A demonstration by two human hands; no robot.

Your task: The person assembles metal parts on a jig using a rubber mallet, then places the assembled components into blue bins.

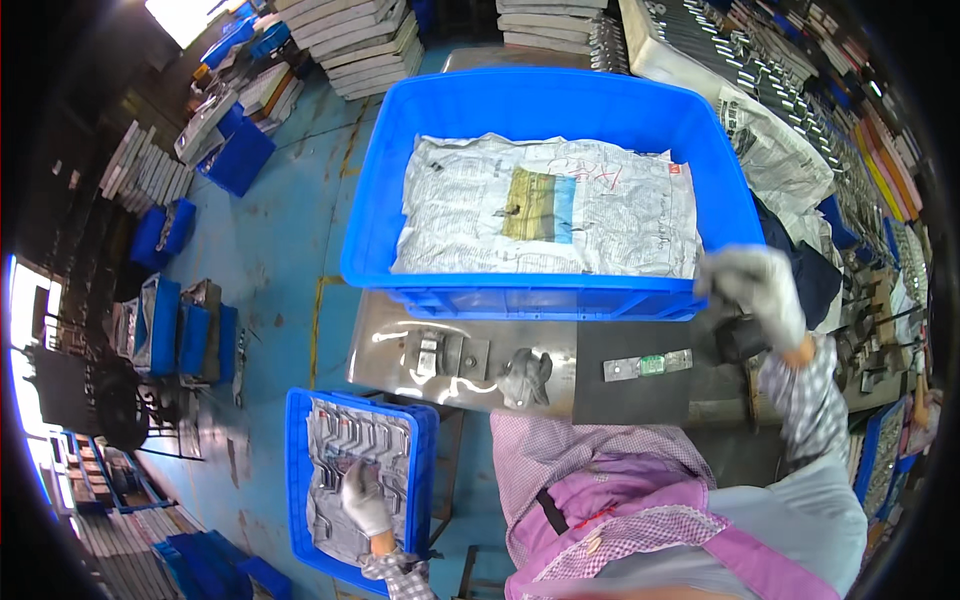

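Observation:
My left hand [366, 502], in a white glove, reaches into a smaller blue crate [421, 480] at the lower left. Its fingers are drawn together among several bent dark metal pieces [355, 430] lying in rows on newspaper; whatever they grip is hidden. My right hand [755, 288], also gloved in white, is at the near right corner of a large blue bin [550, 292]. Its fingers point toward the rim and are blurred, so their grip is unclear. Creased newspaper [460, 215] lies inside the large bin.
On the metal table [390, 340] sit a metal block fixture [430, 355], a crumpled grey glove or cloth [526, 378] and a flat gauge with a green middle [651, 365] on a dark mat [640, 400]. Hanging metal parts [770, 80] line the right. Stacked pale slabs [360, 45] stand behind.

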